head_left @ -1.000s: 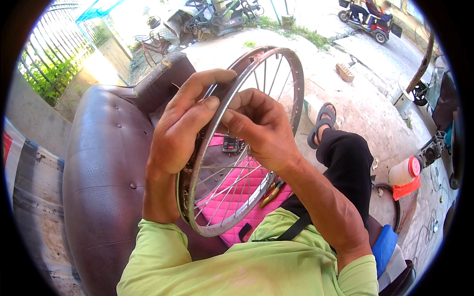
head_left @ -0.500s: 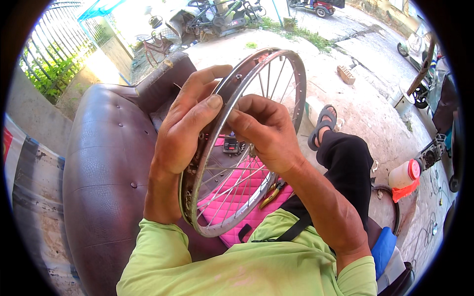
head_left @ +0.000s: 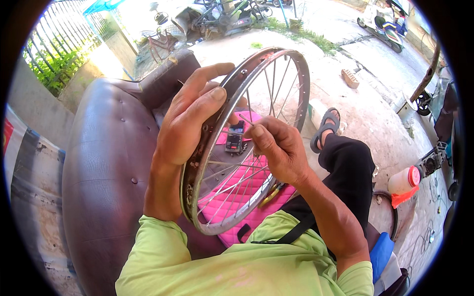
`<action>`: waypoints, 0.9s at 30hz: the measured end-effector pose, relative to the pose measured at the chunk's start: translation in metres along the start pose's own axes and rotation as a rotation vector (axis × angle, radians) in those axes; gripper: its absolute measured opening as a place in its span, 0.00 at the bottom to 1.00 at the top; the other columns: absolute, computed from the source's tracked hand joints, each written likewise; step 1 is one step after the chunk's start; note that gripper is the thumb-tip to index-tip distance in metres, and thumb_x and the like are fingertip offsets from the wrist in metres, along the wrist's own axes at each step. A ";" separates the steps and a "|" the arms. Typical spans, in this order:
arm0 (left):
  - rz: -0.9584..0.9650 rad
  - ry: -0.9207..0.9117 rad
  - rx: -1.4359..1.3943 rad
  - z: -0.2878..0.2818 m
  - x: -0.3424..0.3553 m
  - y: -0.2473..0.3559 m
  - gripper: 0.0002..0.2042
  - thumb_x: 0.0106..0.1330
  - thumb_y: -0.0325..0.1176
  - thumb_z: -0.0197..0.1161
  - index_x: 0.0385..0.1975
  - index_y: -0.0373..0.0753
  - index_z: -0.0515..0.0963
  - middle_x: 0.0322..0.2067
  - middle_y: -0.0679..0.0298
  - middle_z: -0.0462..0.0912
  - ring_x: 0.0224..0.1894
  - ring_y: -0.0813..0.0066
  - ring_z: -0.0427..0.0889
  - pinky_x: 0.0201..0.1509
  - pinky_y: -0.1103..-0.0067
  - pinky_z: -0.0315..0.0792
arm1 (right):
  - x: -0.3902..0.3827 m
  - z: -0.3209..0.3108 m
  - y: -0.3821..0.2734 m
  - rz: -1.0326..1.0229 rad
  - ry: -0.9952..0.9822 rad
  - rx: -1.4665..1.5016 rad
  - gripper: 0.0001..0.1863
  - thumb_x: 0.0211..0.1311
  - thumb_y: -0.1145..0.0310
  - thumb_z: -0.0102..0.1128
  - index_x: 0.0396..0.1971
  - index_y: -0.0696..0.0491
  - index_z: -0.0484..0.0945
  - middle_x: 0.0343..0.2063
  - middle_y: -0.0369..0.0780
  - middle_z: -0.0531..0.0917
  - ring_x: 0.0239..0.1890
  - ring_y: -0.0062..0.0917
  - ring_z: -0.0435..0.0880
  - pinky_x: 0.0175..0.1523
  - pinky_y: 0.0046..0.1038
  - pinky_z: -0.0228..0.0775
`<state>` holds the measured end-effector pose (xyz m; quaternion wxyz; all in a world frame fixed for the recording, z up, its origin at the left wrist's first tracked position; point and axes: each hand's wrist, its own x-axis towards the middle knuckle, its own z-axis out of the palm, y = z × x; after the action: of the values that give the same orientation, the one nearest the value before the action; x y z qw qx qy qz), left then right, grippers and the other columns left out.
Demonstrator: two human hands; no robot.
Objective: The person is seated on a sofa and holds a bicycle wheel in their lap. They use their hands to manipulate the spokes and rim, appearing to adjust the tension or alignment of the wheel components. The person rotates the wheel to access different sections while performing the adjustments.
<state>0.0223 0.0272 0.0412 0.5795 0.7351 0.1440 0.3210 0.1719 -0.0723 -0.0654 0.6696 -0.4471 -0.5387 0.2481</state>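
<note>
A spoked bicycle wheel [head_left: 302,81] stands tilted in front of me, its silver rim worn and its rim bed brown with rust. My left hand [head_left: 178,130] grips the rim on the left side, thumb on the near side and fingers stretched along the far side. Inside the wheel, my right hand [head_left: 284,150] pinches a thin metal spoke [head_left: 245,119] between thumb and index finger, its end pointing toward the rim. Under the wheel lies a pink quilted pad [head_left: 229,197]. Yellow-handled pliers [head_left: 269,196] rest partly behind the rim. A phone [head_left: 234,138] lies beyond, with small metal parts beside it.
A brown padded sofa [head_left: 108,172] fills the left. To the right are a white tub with a red lid [head_left: 404,180], a tyre [head_left: 396,212] and a blue cloth [head_left: 382,251]. A brick [head_left: 350,79] lies ahead on the concrete; a scooter [head_left: 387,27] is on the road beyond.
My right hand has moved away from the rim, down and to the right, and the spoke in its pinch now shows. The left hand keeps its hold. A scooter has appeared on the road.
</note>
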 end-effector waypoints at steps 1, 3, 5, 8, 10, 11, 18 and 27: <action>0.007 0.009 0.016 0.000 0.001 -0.001 0.21 0.72 0.33 0.50 0.63 0.32 0.67 0.36 0.61 0.82 0.35 0.81 0.79 0.41 0.85 0.72 | 0.000 0.001 0.001 -0.032 0.030 -0.023 0.19 0.75 0.56 0.55 0.33 0.58 0.82 0.21 0.31 0.75 0.24 0.11 0.70 0.30 0.19 0.62; 0.017 0.032 0.061 0.000 -0.001 -0.001 0.21 0.73 0.33 0.50 0.63 0.32 0.67 0.36 0.60 0.82 0.35 0.80 0.79 0.41 0.84 0.72 | 0.000 0.004 -0.002 0.050 0.076 0.059 0.18 0.75 0.58 0.54 0.32 0.58 0.81 0.21 0.33 0.76 0.25 0.13 0.72 0.31 0.22 0.64; 0.005 0.027 0.047 0.002 -0.004 0.001 0.21 0.73 0.32 0.50 0.63 0.32 0.67 0.36 0.59 0.83 0.34 0.79 0.80 0.41 0.84 0.73 | 0.001 0.006 -0.007 0.083 0.091 0.086 0.18 0.75 0.58 0.54 0.31 0.58 0.81 0.21 0.32 0.76 0.25 0.13 0.70 0.30 0.21 0.61; -0.046 -0.007 -0.052 0.006 -0.012 0.008 0.20 0.73 0.31 0.49 0.63 0.32 0.67 0.34 0.57 0.82 0.35 0.76 0.81 0.41 0.81 0.76 | 0.001 0.011 -0.021 0.103 0.070 0.063 0.19 0.75 0.57 0.56 0.30 0.57 0.81 0.21 0.28 0.75 0.23 0.10 0.66 0.28 0.18 0.57; -0.034 -0.029 -0.064 0.003 -0.005 0.003 0.21 0.72 0.31 0.49 0.63 0.32 0.67 0.34 0.56 0.82 0.35 0.75 0.82 0.40 0.80 0.77 | 0.004 0.010 -0.018 0.097 0.070 -0.005 0.19 0.75 0.57 0.56 0.31 0.58 0.81 0.22 0.29 0.76 0.24 0.10 0.67 0.29 0.18 0.59; -0.023 -0.036 -0.070 -0.001 -0.002 0.001 0.21 0.72 0.31 0.49 0.63 0.32 0.66 0.34 0.56 0.82 0.35 0.75 0.82 0.40 0.80 0.77 | 0.006 0.010 -0.017 0.090 0.065 -0.041 0.19 0.75 0.57 0.56 0.31 0.58 0.81 0.22 0.29 0.77 0.25 0.10 0.68 0.29 0.19 0.59; 0.002 -0.077 -0.164 -0.024 0.008 -0.014 0.23 0.71 0.32 0.50 0.63 0.29 0.64 0.41 0.52 0.82 0.36 0.75 0.80 0.44 0.79 0.74 | 0.021 0.026 -0.006 0.031 0.063 -0.019 0.15 0.75 0.62 0.56 0.36 0.60 0.80 0.27 0.33 0.80 0.33 0.15 0.74 0.40 0.22 0.68; 0.075 0.019 -0.120 -0.038 0.013 -0.026 0.22 0.70 0.31 0.51 0.62 0.28 0.67 0.46 0.54 0.80 0.46 0.74 0.78 0.53 0.78 0.71 | 0.046 0.051 -0.014 0.110 -0.017 0.231 0.11 0.73 0.66 0.57 0.43 0.59 0.77 0.28 0.31 0.77 0.29 0.11 0.71 0.35 0.17 0.65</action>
<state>0.0118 0.0712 0.0256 0.6087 0.7008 0.1024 0.3575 0.1358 -0.0248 -0.0292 0.6974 -0.3938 -0.4869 0.3486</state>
